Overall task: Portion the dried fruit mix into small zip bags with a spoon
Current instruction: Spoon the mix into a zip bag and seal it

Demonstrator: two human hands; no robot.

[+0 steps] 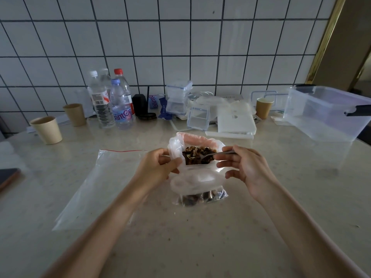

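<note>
Pinching spoon (208, 155) in right hand (245, 167) fingers; left hand (158, 167) grips bag (176, 145) (open).

- Two paper cups (46, 129) at 9 o'clock, a third (264, 107) at 2.
- Water bottles (112, 101) clustered at 11, near the tiled wall (180, 41).
- Stacked clip-lid boxes (178, 99) at 12.
- Large clear storage tub (329, 113) at 2.
- Phone (8, 177) at 9, at the frame's edge.

Pale counter (261, 197), bottles (112, 105), cups (47, 130), possibly phone (8, 177)
</note>
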